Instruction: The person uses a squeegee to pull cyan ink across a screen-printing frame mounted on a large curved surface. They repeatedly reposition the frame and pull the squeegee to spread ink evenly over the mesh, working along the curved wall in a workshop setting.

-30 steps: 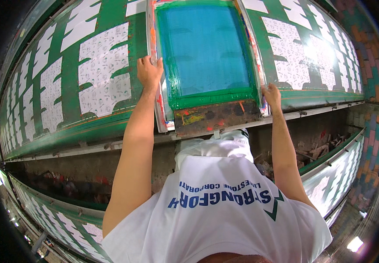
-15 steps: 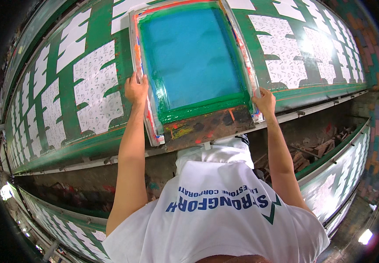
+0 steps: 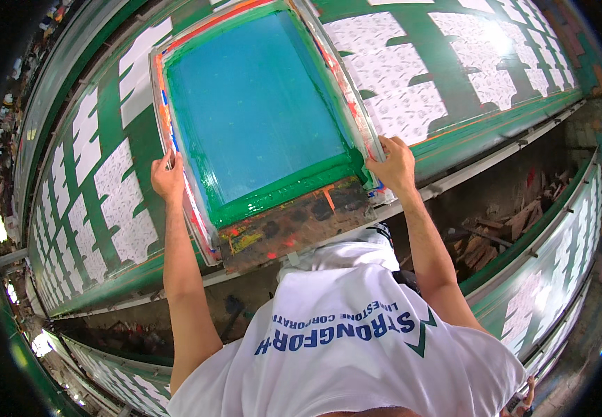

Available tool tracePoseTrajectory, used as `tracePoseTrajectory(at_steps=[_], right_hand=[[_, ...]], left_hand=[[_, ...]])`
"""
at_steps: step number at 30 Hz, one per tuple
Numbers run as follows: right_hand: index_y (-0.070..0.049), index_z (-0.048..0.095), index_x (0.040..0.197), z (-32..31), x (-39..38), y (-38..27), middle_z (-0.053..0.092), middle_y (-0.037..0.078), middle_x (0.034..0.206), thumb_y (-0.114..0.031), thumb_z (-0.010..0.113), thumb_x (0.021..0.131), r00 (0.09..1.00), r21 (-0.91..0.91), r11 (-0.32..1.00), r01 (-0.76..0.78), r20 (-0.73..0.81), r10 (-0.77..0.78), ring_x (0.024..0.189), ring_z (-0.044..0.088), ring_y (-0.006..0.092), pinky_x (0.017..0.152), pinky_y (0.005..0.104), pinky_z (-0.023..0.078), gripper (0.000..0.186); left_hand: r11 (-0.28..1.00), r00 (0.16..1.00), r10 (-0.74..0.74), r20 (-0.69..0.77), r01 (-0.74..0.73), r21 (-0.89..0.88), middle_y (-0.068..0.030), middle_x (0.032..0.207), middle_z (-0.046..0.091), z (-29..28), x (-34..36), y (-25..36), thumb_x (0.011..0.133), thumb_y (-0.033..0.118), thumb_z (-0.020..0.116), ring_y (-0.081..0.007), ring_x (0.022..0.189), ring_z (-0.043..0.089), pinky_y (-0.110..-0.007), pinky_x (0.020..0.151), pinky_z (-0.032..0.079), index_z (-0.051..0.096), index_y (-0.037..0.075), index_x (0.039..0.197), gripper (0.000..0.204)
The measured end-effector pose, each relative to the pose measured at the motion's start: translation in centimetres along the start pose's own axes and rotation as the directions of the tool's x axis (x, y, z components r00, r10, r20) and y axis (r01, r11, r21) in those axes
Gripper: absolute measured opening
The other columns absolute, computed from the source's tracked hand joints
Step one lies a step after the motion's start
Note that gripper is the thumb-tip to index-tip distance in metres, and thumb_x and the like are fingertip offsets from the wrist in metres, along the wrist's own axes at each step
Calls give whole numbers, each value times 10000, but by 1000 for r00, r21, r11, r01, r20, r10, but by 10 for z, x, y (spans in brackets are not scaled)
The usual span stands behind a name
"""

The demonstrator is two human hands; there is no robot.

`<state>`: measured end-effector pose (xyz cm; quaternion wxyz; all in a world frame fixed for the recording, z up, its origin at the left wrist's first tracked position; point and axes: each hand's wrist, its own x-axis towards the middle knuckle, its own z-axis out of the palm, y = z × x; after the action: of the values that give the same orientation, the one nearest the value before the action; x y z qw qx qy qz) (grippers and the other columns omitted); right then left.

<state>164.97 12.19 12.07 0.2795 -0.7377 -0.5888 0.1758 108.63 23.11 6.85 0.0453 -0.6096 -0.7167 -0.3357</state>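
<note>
A screen-printing frame with blue mesh, a wet green border and paint-stained edges spans the upper middle, tilted slightly. My left hand is closed around its left side rail near the lower end. On the opposite rail, my right hand grips at about the same height. A dark, paint-spotted board runs along the frame's near end. Beneath lies a long green table carrying white cut pieces. Printed pieces lie right of the frame, and another printed piece lies to its left. What is under the mesh cannot be made out.
A metal rail edges the table in front of me. Beyond a gap holding scrap wood, a second green table with white pieces stands behind me. Plain white pieces lie at the far left.
The frame and both hands sit further left in the picture, and the whole view has turned somewhat. Faint dark shapes seen through the mesh before are gone. Both hands keep their hold.
</note>
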Motion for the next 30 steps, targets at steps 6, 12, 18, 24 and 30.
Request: tracePoseTrajectory(at_steps=[6,12,18,24,30], right_hand=[[-41,752,1222,-83,77,134,707,160,1055,-188,836,724,1000,-21,1000,-5,-20,5,973,708,349,871,440,570,526],[-63,746,1257,-158,124,242,699,169,1102,-156,831,732,1000,-16,1000,-25,7,25,1032,700,364,898,441,565,540],[-21,730,1296,-180,140,301,706,189,1094,-150,837,722,1000,61,998,-11,-11,11,1034,695,383,919,444,560,597],[-18,698,1338,-179,137,325,686,219,1102,-209,843,739,999,75,997,14,32,-16,1054,681,413,908,475,547,645],[-43,679,1379,-173,131,329,678,218,1190,-283,878,794,998,125,992,-33,56,26,1120,667,409,958,462,533,663]], left_hand=[[1000,1000,-4,-15,4,28,-66,967,681,78,-20,161,870,287,856,-291,887,702,-440,766,571,826,140,1125,295],[997,998,-65,4,65,-40,-79,1007,673,140,-57,292,888,292,841,-298,926,701,-448,764,586,810,100,1123,306],[998,1000,4,-31,-6,-67,-82,975,649,154,-75,350,884,213,840,-282,869,687,-432,743,581,807,69,1104,265],[999,1000,-25,-1,25,-36,-112,1010,664,158,-80,361,907,247,822,-304,901,692,-441,765,578,803,79,1136,285],[994,998,16,55,-22,109,-130,946,666,169,-85,349,913,320,794,-324,893,681,-467,792,564,802,83,1203,375]])
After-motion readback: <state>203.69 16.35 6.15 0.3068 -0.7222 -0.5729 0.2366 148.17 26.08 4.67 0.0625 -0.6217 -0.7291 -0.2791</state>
